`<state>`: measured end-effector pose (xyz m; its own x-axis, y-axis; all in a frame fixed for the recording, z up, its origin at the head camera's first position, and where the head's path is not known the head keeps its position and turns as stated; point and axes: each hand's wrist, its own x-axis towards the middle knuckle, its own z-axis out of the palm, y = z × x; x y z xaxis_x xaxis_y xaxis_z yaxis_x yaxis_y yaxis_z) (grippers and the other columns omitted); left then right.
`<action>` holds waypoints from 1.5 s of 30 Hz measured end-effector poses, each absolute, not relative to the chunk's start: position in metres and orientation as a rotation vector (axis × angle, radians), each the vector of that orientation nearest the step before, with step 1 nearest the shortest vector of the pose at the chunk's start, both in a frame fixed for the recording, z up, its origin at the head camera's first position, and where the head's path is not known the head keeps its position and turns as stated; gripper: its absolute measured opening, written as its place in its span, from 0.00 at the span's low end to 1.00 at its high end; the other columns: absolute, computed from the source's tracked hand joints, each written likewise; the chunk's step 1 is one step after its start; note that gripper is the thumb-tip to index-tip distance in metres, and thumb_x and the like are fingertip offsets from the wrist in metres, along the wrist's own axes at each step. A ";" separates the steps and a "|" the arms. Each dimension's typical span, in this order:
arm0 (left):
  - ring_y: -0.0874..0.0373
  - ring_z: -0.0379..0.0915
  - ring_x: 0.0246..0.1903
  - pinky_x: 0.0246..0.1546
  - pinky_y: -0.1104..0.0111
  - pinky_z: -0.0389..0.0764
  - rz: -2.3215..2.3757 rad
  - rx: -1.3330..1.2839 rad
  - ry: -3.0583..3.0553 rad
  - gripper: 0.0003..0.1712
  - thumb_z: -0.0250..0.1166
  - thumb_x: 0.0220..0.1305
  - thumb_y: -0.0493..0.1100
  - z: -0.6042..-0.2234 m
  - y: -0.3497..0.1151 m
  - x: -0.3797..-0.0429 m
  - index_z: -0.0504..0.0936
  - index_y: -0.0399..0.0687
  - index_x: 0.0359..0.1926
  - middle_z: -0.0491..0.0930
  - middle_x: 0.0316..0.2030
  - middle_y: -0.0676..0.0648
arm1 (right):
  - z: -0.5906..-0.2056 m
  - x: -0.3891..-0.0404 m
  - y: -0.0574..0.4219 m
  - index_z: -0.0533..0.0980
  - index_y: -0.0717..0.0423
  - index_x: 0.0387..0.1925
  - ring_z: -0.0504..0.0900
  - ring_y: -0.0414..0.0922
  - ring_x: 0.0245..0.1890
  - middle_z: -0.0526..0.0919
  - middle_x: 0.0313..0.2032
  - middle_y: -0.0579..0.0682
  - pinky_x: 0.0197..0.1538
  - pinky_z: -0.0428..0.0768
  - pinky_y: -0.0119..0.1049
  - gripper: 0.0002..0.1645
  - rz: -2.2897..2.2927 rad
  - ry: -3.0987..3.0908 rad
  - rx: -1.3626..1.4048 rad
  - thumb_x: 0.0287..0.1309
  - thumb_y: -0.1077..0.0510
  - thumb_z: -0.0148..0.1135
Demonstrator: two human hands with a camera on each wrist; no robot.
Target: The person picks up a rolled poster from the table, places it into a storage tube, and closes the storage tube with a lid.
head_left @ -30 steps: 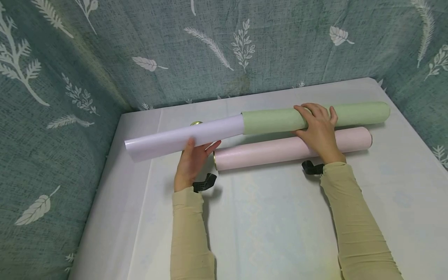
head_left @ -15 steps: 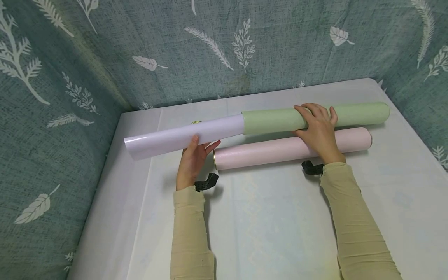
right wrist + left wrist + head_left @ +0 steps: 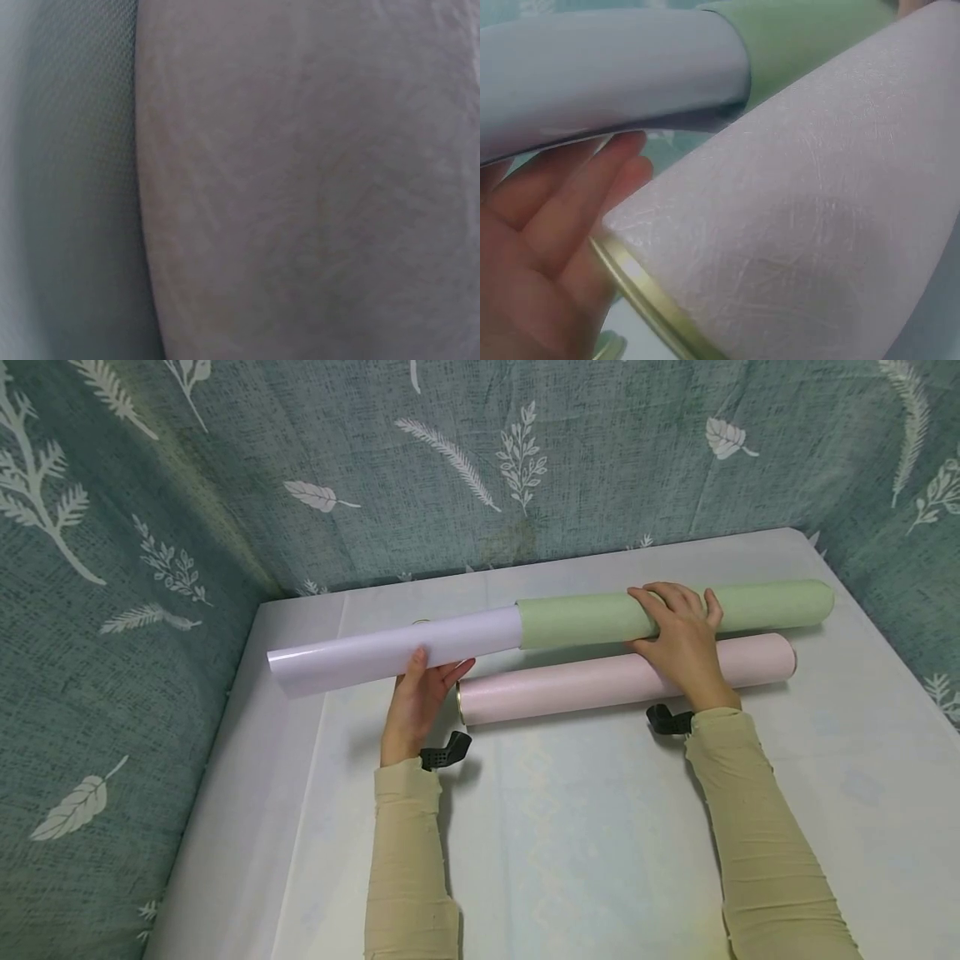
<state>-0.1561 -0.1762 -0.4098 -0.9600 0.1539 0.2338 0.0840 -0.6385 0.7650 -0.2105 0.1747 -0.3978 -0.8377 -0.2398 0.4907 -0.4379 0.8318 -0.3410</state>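
A glossy pale lilac rolled sheet [image 3: 352, 658] extends leftward from the mouth of a long green sleeve [image 3: 577, 620] with a rounded far end. My left hand [image 3: 416, 706] holds the roll near its middle, thumb on the near side and fingers underneath. In the left wrist view those fingers [image 3: 574, 199] lie along the roll's lower edge. Over the green sleeve, my right hand [image 3: 684, 643] grips it with spread fingers on the far side and thumb on the near side. A pink tube [image 3: 555, 689] with a gold rim lies in front, passing under the right hand.
Behind the lilac roll, a gold round piece [image 3: 422, 622] shows only its top edge. The white-covered table [image 3: 570, 843] meets patterned green curtains [image 3: 450, 468] at the back and sides. Black wrist cameras [image 3: 447, 752] sit on both wrists.
My left hand has shifted slightly right along the lilac roll, and the roll's left end has risen a little. More of the gold piece is covered. My right hand stays nearly still.
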 end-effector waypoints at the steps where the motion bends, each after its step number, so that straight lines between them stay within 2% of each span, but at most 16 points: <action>1: 0.43 0.65 0.54 0.56 0.44 0.54 2.765 0.444 1.327 0.29 0.62 0.57 0.50 -0.410 -0.175 -0.156 0.63 0.49 0.56 0.67 0.53 0.42 | -0.398 -0.210 0.175 0.69 0.44 0.56 0.60 0.50 0.58 0.68 0.55 0.49 0.61 0.36 0.55 0.43 0.624 -2.576 0.506 0.33 0.56 0.75; 6: 0.49 0.61 0.55 0.57 0.45 0.55 2.704 0.460 1.432 0.25 0.63 0.56 0.44 -0.409 -0.169 -0.157 0.62 0.50 0.52 0.67 0.51 0.46 | -0.399 -0.210 0.175 0.69 0.44 0.56 0.60 0.50 0.58 0.68 0.55 0.49 0.61 0.37 0.55 0.43 0.620 -2.559 0.526 0.33 0.56 0.76; 10: 0.48 0.62 0.55 0.56 0.50 0.60 2.698 0.422 1.502 0.25 0.62 0.57 0.42 -0.415 -0.168 -0.160 0.61 0.50 0.52 0.67 0.51 0.45 | -0.399 -0.210 0.175 0.69 0.44 0.56 0.60 0.50 0.58 0.68 0.55 0.49 0.61 0.37 0.54 0.43 0.618 -2.560 0.530 0.33 0.56 0.76; 16: 0.44 0.62 0.55 0.52 0.50 0.65 2.729 0.450 1.521 0.26 0.62 0.57 0.42 -0.430 -0.171 -0.169 0.60 0.50 0.54 0.66 0.53 0.42 | -0.398 -0.211 0.174 0.69 0.44 0.56 0.60 0.50 0.58 0.68 0.55 0.49 0.62 0.37 0.54 0.43 0.622 -2.557 0.531 0.32 0.56 0.76; 21: 0.42 0.68 0.51 0.50 0.51 0.68 2.683 0.388 1.609 0.23 0.57 0.62 0.45 -0.455 -0.179 -0.181 0.61 0.53 0.56 0.66 0.55 0.40 | -0.398 -0.211 0.174 0.69 0.44 0.56 0.61 0.50 0.58 0.68 0.55 0.49 0.62 0.36 0.53 0.43 0.630 -2.551 0.535 0.32 0.57 0.76; 23: 0.43 0.71 0.47 0.49 0.52 0.69 2.668 0.316 1.595 0.22 0.58 0.61 0.46 -0.444 -0.178 -0.175 0.63 0.49 0.54 0.69 0.53 0.39 | -0.398 -0.211 0.174 0.69 0.44 0.56 0.60 0.50 0.58 0.68 0.55 0.49 0.62 0.36 0.53 0.43 0.628 -2.553 0.536 0.32 0.57 0.76; 28: 0.44 0.72 0.48 0.48 0.54 0.70 2.608 0.286 1.654 0.25 0.56 0.62 0.49 -0.443 -0.177 -0.178 0.64 0.43 0.55 0.71 0.52 0.38 | -0.397 -0.211 0.175 0.69 0.44 0.57 0.60 0.50 0.58 0.68 0.55 0.49 0.62 0.35 0.53 0.42 0.630 -2.568 0.532 0.34 0.56 0.75; 30: 0.43 0.70 0.49 0.48 0.53 0.70 2.577 0.323 1.721 0.26 0.54 0.63 0.51 -0.459 -0.178 -0.187 0.63 0.44 0.58 0.70 0.54 0.38 | -0.398 -0.211 0.175 0.69 0.44 0.57 0.60 0.50 0.58 0.68 0.56 0.49 0.62 0.35 0.52 0.42 0.633 -2.577 0.529 0.34 0.56 0.75; 33: 0.42 0.71 0.48 0.48 0.53 0.71 2.568 0.337 1.752 0.25 0.53 0.64 0.50 -0.460 -0.176 -0.191 0.63 0.45 0.58 0.69 0.54 0.38 | -0.397 -0.210 0.175 0.68 0.44 0.57 0.59 0.50 0.58 0.68 0.56 0.49 0.62 0.34 0.52 0.42 0.636 -2.590 0.523 0.35 0.56 0.75; 36: 0.43 0.72 0.47 0.47 0.54 0.71 2.580 0.314 1.740 0.25 0.54 0.63 0.50 -0.453 -0.172 -0.190 0.63 0.45 0.57 0.70 0.53 0.38 | -0.398 -0.210 0.176 0.68 0.44 0.57 0.59 0.50 0.59 0.67 0.56 0.48 0.62 0.34 0.52 0.42 0.635 -2.599 0.517 0.35 0.56 0.75; 43: 0.44 0.70 0.50 0.49 0.54 0.70 2.549 0.248 1.732 0.30 0.57 0.59 0.55 -0.400 -0.158 -0.163 0.63 0.41 0.55 0.71 0.52 0.37 | -0.398 -0.211 0.176 0.68 0.43 0.57 0.59 0.49 0.59 0.67 0.56 0.48 0.62 0.34 0.52 0.43 0.632 -2.601 0.518 0.35 0.55 0.75; 45: 0.48 0.70 0.50 0.49 0.56 0.70 2.551 0.223 1.694 0.29 0.58 0.59 0.54 -0.406 -0.160 -0.166 0.64 0.42 0.55 0.70 0.52 0.40 | -0.398 -0.211 0.176 0.68 0.43 0.57 0.59 0.49 0.59 0.67 0.56 0.48 0.62 0.34 0.52 0.43 0.630 -2.603 0.519 0.35 0.55 0.75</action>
<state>-0.1659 -0.1600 -0.4061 -0.9869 0.1393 0.0810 0.0206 -0.3892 0.9209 -0.2109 0.1756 -0.3975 -0.8463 -0.2549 0.4677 -0.4406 0.8285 -0.3457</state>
